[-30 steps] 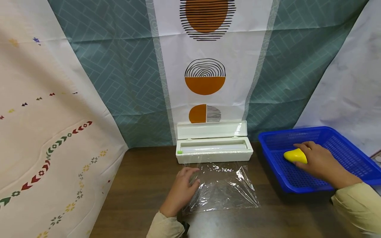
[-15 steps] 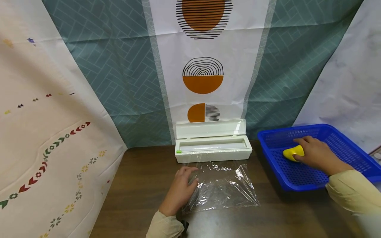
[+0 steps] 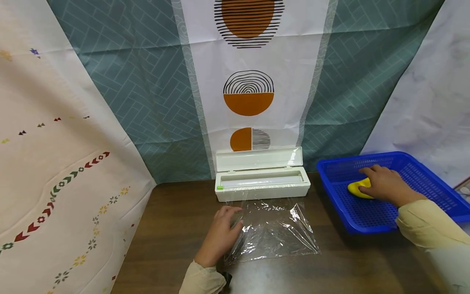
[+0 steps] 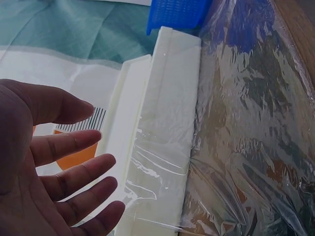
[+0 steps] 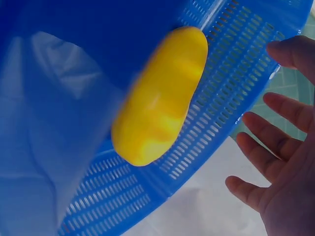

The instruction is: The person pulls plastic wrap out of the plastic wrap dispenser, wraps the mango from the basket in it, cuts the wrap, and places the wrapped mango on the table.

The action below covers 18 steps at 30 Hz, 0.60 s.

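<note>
In the head view my right hand [image 3: 391, 188] is over the blue basket [image 3: 333, 204], right beside a smooth yellow mango-shaped fruit [image 3: 356, 189]. The right wrist view shows that hand's fingers spread apart, with a gap to the fruit [image 5: 160, 98]. My left hand [image 3: 220, 234] lies at the left edge of a sheet of clear plastic wrap [image 3: 275, 234], fingers relaxed and nothing gripped. The sheet runs out from a white wrap dispenser box [image 3: 262, 192] whose lid [image 3: 258, 159] stands up. In the left wrist view, the left hand [image 4: 54, 172] has its fingers apart near the box.
A small green piece [image 3: 220, 187] sits at the left end of the dispenser. The brown table [image 3: 176, 220] extends beneath the wrap. Patterned cloth [image 3: 158, 90] hangs behind the box, and a pale flowered cloth [image 3: 73, 204] borders the left side.
My right hand and sleeve have shifted a little to the left and back over the basket. The yellow fruit shows a slimmer outline. The left hand and the plastic wrap stay put.
</note>
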Available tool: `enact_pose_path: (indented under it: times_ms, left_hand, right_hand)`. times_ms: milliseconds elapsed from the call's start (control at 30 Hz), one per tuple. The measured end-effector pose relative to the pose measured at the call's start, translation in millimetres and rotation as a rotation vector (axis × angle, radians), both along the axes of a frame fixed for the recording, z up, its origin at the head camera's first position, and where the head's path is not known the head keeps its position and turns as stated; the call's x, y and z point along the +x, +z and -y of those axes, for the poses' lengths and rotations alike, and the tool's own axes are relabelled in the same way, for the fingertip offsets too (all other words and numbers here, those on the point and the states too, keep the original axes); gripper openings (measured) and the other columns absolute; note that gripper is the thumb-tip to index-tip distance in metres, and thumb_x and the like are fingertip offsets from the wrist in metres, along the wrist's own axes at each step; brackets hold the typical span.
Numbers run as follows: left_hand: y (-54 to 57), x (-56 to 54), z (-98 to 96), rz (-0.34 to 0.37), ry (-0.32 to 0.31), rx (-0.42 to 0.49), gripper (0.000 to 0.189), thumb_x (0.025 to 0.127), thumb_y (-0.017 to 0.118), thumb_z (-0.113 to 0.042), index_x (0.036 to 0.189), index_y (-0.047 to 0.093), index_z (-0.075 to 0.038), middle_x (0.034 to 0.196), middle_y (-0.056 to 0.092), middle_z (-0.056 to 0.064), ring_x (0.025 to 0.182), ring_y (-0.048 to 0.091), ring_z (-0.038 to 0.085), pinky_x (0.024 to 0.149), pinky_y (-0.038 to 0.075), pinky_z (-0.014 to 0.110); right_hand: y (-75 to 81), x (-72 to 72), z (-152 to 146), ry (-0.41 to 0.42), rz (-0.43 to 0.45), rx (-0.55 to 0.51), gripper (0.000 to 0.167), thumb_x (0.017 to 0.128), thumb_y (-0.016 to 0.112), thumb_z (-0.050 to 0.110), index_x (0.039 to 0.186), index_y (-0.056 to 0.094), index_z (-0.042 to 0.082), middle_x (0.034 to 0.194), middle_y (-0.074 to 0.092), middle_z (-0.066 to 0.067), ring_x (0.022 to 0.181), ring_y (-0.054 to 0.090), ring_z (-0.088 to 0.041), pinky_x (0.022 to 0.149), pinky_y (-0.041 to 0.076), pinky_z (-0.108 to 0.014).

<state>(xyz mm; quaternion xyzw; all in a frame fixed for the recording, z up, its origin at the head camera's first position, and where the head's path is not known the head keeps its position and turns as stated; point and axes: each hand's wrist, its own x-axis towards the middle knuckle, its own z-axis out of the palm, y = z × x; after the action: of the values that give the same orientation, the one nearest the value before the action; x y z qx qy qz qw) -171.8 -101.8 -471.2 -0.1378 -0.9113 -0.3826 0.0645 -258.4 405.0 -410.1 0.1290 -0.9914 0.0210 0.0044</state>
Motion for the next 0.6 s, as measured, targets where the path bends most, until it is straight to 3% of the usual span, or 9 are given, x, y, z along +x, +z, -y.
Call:
enact_pose_path:
  times_ms: [267,600]
  left_hand:
    - [-0.3,0.3,0.3,-0.008,0.001,0.001,0.034,0.096,0.07,-0.011,0.13,0.068,-0.008,0.124,0.061,0.009,0.123,0.054,0.032,0.1,0.048,0.055]
    - [1.7,-0.8,2.3,-0.022,0.007,0.01,0.037,0.095,0.071,-0.011,0.131,0.067,-0.005,0.124,0.061,0.011,0.122,0.055,0.032,0.1,0.048,0.055]
  right_hand:
    - [2.5,-6.1,-2.2,-0.007,0.027,0.029,0.062,0.089,0.077,0.031,0.131,0.059,-0.011,0.124,0.055,-0.043,0.113,0.052,-0.064,0.089,0.041,-0.078]
    - [-3.0,-23.9,-1.7,-0.004,0.075,0.048,0.065,0.088,0.076,0.032,0.131,0.059,-0.014,0.124,0.054,-0.044,0.115,0.051,-0.066,0.088,0.041,-0.078]
